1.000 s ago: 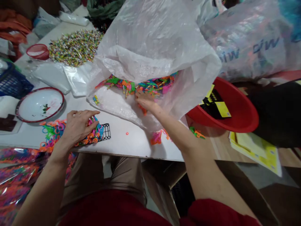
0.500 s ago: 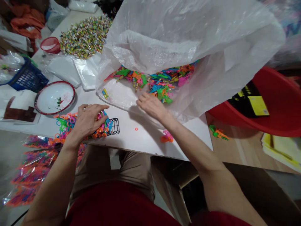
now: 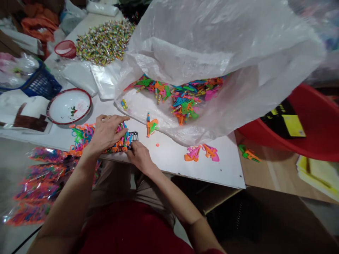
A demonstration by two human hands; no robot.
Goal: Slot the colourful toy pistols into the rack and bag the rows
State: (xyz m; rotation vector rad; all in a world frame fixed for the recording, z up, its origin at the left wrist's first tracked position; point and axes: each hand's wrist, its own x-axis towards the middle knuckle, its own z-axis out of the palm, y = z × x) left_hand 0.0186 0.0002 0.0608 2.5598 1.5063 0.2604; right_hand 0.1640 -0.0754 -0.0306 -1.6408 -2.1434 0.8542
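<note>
My left hand (image 3: 108,132) curves over a stack of colourful plastic pieces (image 3: 122,141) near the table's front edge, its thumb and fingers around them. Beside it, my right hand (image 3: 139,153) has its fingers curled at the right end of the stack, by a black plastic grid (image 3: 134,137); what they hold, if anything, is hidden. A loose heap of similar pieces (image 3: 81,137) lies left of my left hand. A green and orange piece (image 3: 152,126) lies at the lip of a large clear bag (image 3: 209,42) with more pieces inside. Pink and orange pieces (image 3: 202,152) lie further right.
An enamel bowl (image 3: 69,106), a blue basket (image 3: 43,83) and a small red basket (image 3: 65,49) stand left. Behind is a pile of small yellow-green items (image 3: 104,42). A red tub (image 3: 314,123) is right; filled packets (image 3: 39,192) lie low at left.
My right hand has moved from the bag's opening left and down to the stack. A green and orange piece now lies at the bag's lip. My left hand stays on the stack.
</note>
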